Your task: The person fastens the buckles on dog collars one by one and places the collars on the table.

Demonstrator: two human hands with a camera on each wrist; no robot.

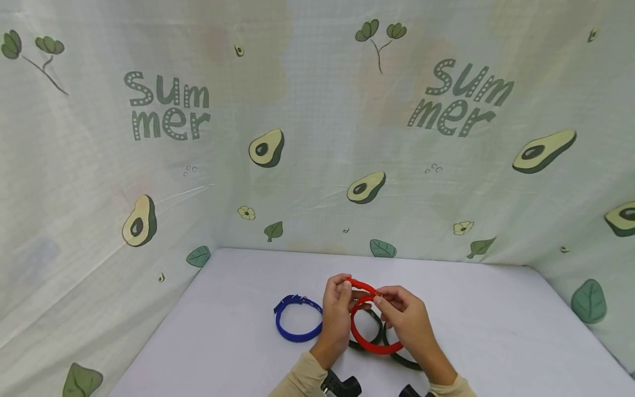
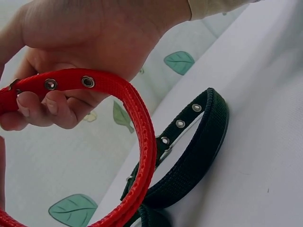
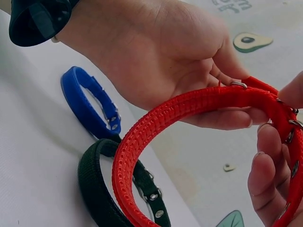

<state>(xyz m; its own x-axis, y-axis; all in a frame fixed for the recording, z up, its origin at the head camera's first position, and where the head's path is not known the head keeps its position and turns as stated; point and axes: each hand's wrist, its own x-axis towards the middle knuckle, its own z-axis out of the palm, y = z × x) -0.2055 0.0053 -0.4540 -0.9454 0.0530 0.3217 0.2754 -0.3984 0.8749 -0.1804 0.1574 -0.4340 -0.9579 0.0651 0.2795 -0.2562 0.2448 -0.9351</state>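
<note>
Both hands hold a red pet collar raised over the white table. Its strap has metal eyelets and metal rings, and its lower part hangs as a loop. The left hand pinches the upper strap between thumb and fingers. At the right end of that strap, the right hand grips with thumb and fingertips. In the right wrist view, metal hardware shows on the red collar close to the fingers. Whether the strap passes through the buckle, I cannot tell.
A blue collar lies to the left of the hands. Beneath the red collar are two dark green collars, one partly behind the right forearm, the other showing several eyelets. Printed cloth walls stand around the white table.
</note>
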